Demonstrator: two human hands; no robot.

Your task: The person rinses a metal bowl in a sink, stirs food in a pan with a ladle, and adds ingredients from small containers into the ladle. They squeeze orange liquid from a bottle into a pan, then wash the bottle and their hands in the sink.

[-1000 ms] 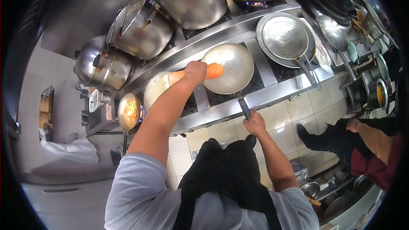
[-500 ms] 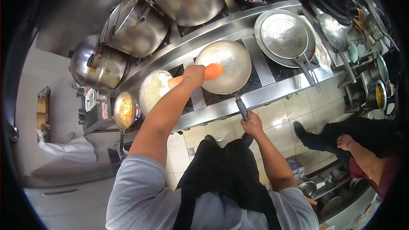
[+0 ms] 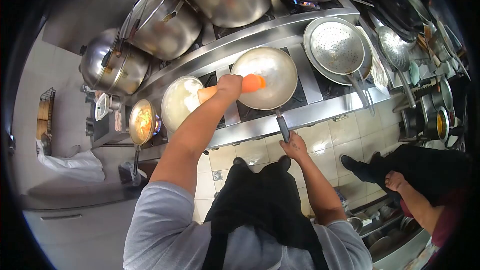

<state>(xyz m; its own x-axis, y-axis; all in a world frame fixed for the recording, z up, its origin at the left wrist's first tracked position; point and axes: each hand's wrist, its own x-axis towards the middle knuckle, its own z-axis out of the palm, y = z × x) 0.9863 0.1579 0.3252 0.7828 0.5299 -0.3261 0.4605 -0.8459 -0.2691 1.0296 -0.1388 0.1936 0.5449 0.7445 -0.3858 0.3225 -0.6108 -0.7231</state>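
Observation:
My left hand (image 3: 229, 86) is wrapped round an orange squeeze bottle (image 3: 252, 83), held nearly level. The bottle's darker orange end lies over a silver frying pan (image 3: 272, 67) on the stove. Nothing can be made out clearly inside this pan except a bright reflection. My right hand (image 3: 295, 146) grips the pan's black handle (image 3: 283, 126) at its end, in front of the stove edge. Beneath my left forearm stands a second wide pan (image 3: 175, 107) with pale, whitish contents, partly hidden by the arm.
At the left, a small pan (image 3: 143, 122) of orange food sits over a lit flame. Large steel pots (image 3: 230, 0) line the back. A perforated skimmer (image 3: 337, 47) rests on a pan at the right. Another person's hand (image 3: 395, 181) shows at the lower right.
The view has shifted slightly. Both hands keep their grip, and the bottle stays over the pan with hardly any movement. The other person's arm at the right has moved a little.

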